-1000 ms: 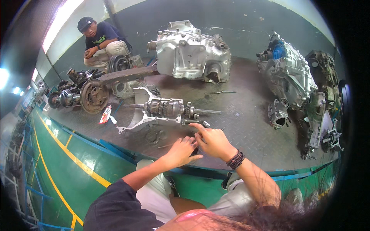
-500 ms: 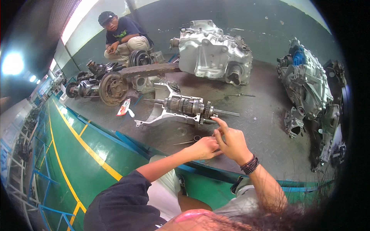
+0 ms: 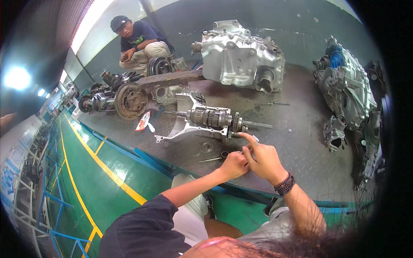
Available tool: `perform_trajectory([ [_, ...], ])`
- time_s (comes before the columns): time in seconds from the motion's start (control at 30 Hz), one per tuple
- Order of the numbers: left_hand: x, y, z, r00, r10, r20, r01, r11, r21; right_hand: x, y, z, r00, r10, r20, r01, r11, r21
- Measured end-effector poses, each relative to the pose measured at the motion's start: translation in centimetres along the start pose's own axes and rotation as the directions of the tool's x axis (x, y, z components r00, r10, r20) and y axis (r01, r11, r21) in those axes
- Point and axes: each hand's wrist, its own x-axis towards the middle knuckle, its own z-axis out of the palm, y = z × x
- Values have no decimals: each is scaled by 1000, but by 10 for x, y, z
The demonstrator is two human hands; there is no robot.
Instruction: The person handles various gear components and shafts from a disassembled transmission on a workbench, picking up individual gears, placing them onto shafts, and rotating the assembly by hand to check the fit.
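My left hand (image 3: 235, 165) is closed, its fingers curled in against my right hand; anything inside it is hidden. My right hand (image 3: 267, 162) has its index finger stretched out toward the end of a gear shaft assembly (image 3: 211, 118). Whether the fingertip touches the shaft, I cannot tell. The other right fingers bend toward my left hand. Stacked gears on the assembly lie in an open silver housing half (image 3: 170, 136), and a long splined shaft (image 3: 258, 124) sticks out to the right. A flat toothed ring (image 3: 207, 147) and a thin rod (image 3: 210, 160) lie on the near side.
A large silver gearbox casing (image 3: 241, 60) stands at the back, another transmission (image 3: 350, 92) at the right. A rusty brake drum (image 3: 130, 101), a red and white packet (image 3: 143, 121) and a slim metal tool (image 3: 273, 103) lie around. Someone (image 3: 144, 43) squats at the far left.
The whole view has shifted slightly, so the parts appear a little farther right. My hands stay together near the shaft end in nearly the same pose.
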Motion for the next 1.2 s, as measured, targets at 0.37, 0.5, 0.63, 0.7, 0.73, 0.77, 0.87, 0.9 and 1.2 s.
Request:
perform_trajectory([
  [0.37,19,-9,2,953,-144,268,81,969,233,-2,6,-1,1000,3,-27,-3,1000,6],
  [0.5,34,-6,-4,883,-251,397,141,948,286,-2,8,-2,999,47,-3,-47,999,-18],
  [0.63,42,-2,-6,858,-251,449,118,945,305,-3,9,-4,999,44,4,-44,999,-15],
  [0.7,37,0,-5,857,-261,445,126,943,309,-3,9,-3,997,66,28,-66,998,-12],
  [0.73,33,0,-4,887,-240,395,133,951,279,-3,9,-3,998,55,18,-55,998,-6],
  [0.77,27,2,-3,933,-196,302,125,963,238,-3,9,-2,998,57,20,-57,998,-10],
  [0.87,15,3,1,982,-115,148,90,982,168,-2,9,-1,997,74,37,-73,997,-22],
  [0.9,14,3,1,975,-148,164,118,978,174,-2,9,0,994,95,56,-94,995,-33],
  [1.2,47,-4,0,868,-268,418,192,958,215,-3,13,1,997,66,33,-63,996,-68],
])
